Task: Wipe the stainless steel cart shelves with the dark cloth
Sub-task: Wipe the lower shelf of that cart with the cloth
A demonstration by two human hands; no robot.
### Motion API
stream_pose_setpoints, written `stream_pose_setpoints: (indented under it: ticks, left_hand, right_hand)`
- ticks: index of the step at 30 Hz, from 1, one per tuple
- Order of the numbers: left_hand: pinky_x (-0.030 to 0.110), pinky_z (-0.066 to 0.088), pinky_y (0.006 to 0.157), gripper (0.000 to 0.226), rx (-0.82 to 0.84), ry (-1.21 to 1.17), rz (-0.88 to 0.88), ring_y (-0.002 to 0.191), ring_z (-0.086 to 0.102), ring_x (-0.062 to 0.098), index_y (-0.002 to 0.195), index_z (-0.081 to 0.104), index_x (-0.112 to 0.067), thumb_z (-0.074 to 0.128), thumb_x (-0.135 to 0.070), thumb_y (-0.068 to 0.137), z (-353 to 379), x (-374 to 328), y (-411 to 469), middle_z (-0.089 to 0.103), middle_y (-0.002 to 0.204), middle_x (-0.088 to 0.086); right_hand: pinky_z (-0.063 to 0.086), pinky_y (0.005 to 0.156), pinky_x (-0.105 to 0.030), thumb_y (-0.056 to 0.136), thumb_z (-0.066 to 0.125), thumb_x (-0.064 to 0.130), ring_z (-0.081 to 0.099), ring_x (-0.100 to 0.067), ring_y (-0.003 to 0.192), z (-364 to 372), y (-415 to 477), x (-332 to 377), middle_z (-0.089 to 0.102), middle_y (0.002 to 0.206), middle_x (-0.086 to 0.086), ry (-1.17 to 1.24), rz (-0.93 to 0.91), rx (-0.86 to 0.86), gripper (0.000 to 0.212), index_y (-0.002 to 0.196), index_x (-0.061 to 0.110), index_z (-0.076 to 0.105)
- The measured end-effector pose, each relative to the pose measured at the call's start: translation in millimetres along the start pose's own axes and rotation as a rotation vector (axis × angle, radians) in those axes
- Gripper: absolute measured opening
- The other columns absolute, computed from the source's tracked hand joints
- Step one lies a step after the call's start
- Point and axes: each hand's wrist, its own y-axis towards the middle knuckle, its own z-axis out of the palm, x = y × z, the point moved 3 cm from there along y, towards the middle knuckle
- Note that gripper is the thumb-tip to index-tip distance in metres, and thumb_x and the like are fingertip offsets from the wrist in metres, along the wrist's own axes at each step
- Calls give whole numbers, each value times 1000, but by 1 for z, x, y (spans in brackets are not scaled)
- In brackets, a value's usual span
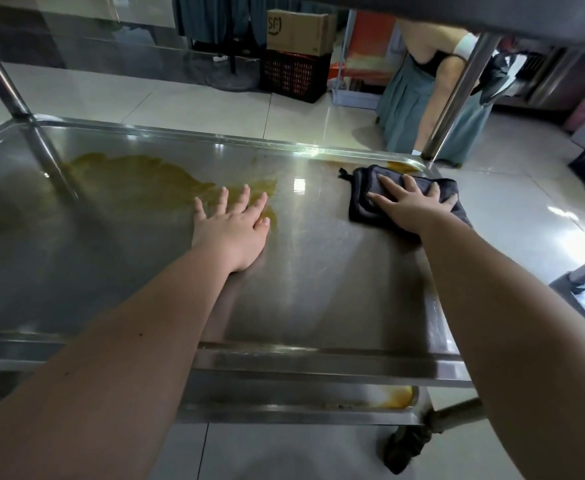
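One dark cloth (pixel 362 188), folded, flat on the cart shelf (pixel 318 271) near its far right corner, right of centre in the frame. Pinned under the right hand (pixel 410 206), fingers spread. Left hand (pixel 230 230) well apart to the left, spread flat on steel, fingertips at the edge of a broad yellowish spill (pixel 138 181). Likely calls for a leftward sweep toward that spill.

cloth (pixel 363 188) on shelf (pixel 318 271), far right
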Motion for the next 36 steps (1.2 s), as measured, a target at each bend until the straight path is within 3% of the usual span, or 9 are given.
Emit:
stream_pose_setpoints:
  ticks: [3, 8, 11, 18, 21, 28, 31, 34, 36]
  left_hand:
    - [61, -10, 117, 53, 1, 9, 4, 151, -12, 25, 155, -3, -43, 9, -49, 103, 0, -1, -1, -12, 164, -11]
    - [61, -10, 117, 55, 14, 16, -7, 151, -14, 23, 156, -3, -39, 12, -46, 104, 0, 2, -2, -14, 164, -10]
    - [59, -10, 117, 56, 19, 10, -15, 151, -15, 21, 156, -4, -39, 14, -45, 103, 1, 4, -2, -15, 164, -11]
    - [60, -9, 117, 55, -9, 4, -9, 152, -11, 24, 156, -2, -39, 10, -49, 103, 2, -1, -1, -11, 165, -9]
    - [62, -9, 117, 56, -7, 10, -7, 152, -11, 25, 157, -1, -39, 10, -49, 103, 2, -3, -1, -11, 165, -8]
    - [64, -10, 115, 57, 34, 5, 6, 151, -12, 27, 157, -2, -34, 9, -48, 103, -3, -5, -6, -12, 165, -5]
    - [65, -10, 115, 57, 46, 1, 22, 151, -12, 28, 158, -2, -33, 9, -46, 104, -4, -5, -9, -11, 165, -5]
    - [65, -10, 115, 56, 47, -2, 24, 151, -11, 28, 158, -1, -33, 10, -45, 104, -4, -5, -10, -11, 165, -4]
    - [65, -10, 115, 56, 44, -2, 21, 151, -11, 28, 157, -1, -34, 10, -45, 104, -3, -4, -9, -11, 165, -5]
  right_hand:
    - [-8, 112, -70, 85, 17, 85, -9, -41, 149, 3, -4, 27, -4, 165, 12, 9, -28, -28, 69, 148, 60, 4]
    - [-9, 112, -70, 86, 20, 84, -12, -41, 149, 14, -31, 131, -2, 165, 11, -29, -337, -45, 69, 149, 59, 7]
    - [-9, 114, -67, 85, 21, 84, -10, -36, 150, 17, -34, 134, -1, 165, 14, -36, -379, -58, 70, 149, 58, 7]
    - [-6, 117, -62, 88, 22, 81, -6, -32, 151, 8, -6, 10, 0, 164, 17, -17, -132, -36, 66, 148, 60, 6]
    - [-7, 118, -58, 90, 21, 79, -6, -33, 151, 10, -16, -17, 0, 165, 16, -22, -110, -38, 62, 147, 61, 5]
    - [-4, 119, -57, 90, 21, 77, -5, -34, 151, 29, -90, -35, -3, 164, 17, -72, -154, -48, 60, 145, 64, 0]
    - [-5, 118, -60, 90, 20, 77, -7, -36, 150, 36, -111, -41, -4, 164, 17, -55, -83, -41, 61, 145, 64, -1]
    - [-7, 114, -66, 87, 18, 82, -9, -41, 149, 37, -112, 1, -5, 164, 16, -17, -24, -45, 65, 147, 62, 1]
    - [-8, 113, -68, 85, 18, 83, -9, -43, 148, 40, -116, 50, -3, 165, 14, -1, -114, -70, 67, 147, 62, 3]
